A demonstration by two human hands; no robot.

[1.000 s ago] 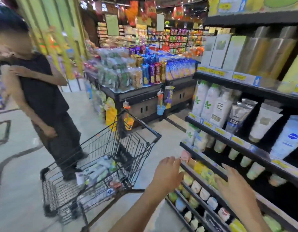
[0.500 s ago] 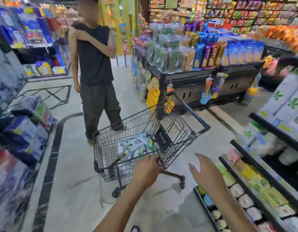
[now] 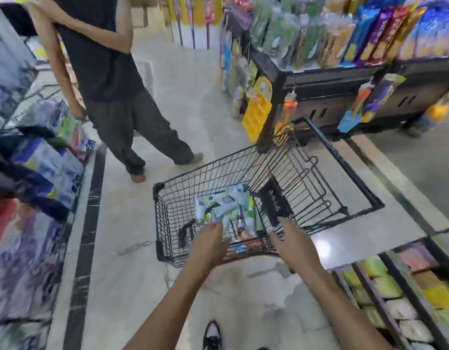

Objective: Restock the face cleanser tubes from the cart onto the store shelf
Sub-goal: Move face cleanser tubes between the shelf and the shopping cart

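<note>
We reach into the cart [image 3: 243,157] for stock: left hand [image 3: 210,245] and right hand [image 3: 292,245] empty, fingers relaxed. The face cleanser tubes [image 3: 224,207] lie just beyond; next, grip one.

You have one wire cart [image 3: 165,223] before you, holding one heap of face cleanser tubes [image 3: 227,207]; their number cannot be fixed, as they overlap and blur. Two hands are in view: your left hand [image 3: 209,245] and your right hand [image 3: 298,245]. One other person [image 3: 109,72] stands far left. One shoe [image 3: 212,335] shows at the near edge. One snack display stand [image 3: 344,79] sits far right, one store shelf [image 3: 369,286] near right.
</note>
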